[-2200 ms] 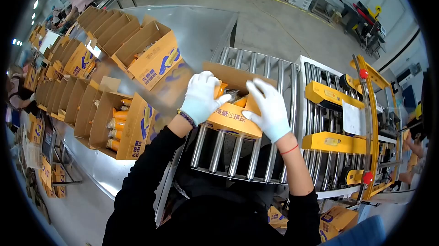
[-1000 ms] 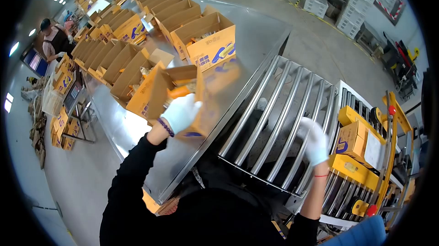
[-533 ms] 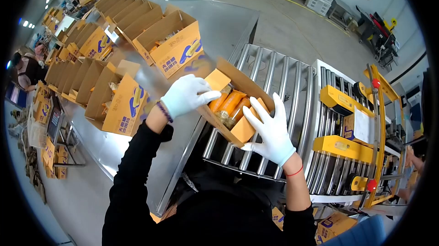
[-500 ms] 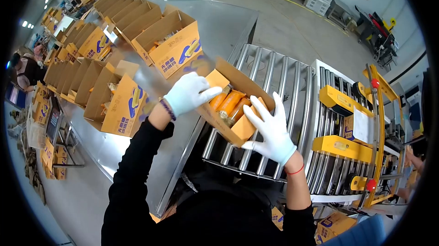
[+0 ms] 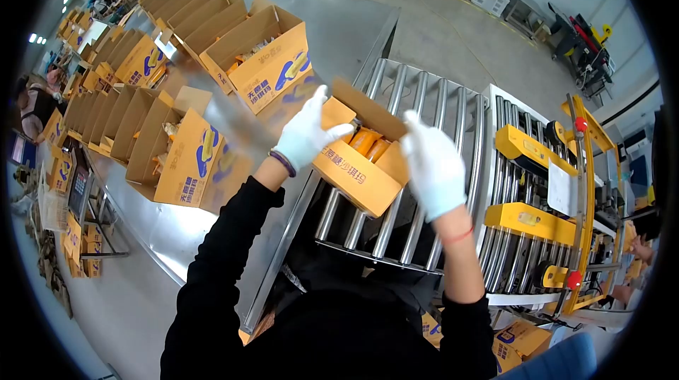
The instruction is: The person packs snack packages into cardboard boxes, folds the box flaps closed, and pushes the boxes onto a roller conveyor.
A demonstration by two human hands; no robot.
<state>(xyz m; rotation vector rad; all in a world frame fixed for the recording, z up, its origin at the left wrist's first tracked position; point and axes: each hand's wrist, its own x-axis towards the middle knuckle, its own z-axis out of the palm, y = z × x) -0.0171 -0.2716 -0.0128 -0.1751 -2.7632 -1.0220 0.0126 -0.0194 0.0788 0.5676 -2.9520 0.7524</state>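
Observation:
A yellow-brown carton [image 5: 355,176] rests on the steel rollers [image 5: 417,97], its long far flap raised and its short end flaps folded inward. Orange packets [image 5: 366,142] show in the gap between those flaps. My left hand [image 5: 309,129], in a white glove, is at the carton's left end with its thumb over the flap and its fingers apart. At the right end is my gloved right hand [image 5: 434,164], blurred by motion; its fingers are smeared, so its grip is unclear.
Open filled cartons stand in two rows on the metal table [image 5: 177,238] at the left. Right of the rollers is a machine with yellow guides [image 5: 530,223] and red knobs. A person [image 5: 34,106] stands at the far left; more cartons [image 5: 520,343] lie below right.
The carton's near side has turned up into view, and its end flaps lie further inward. My left hand has moved right and up; my right hand has shifted up. The box in the machine is gone from view.

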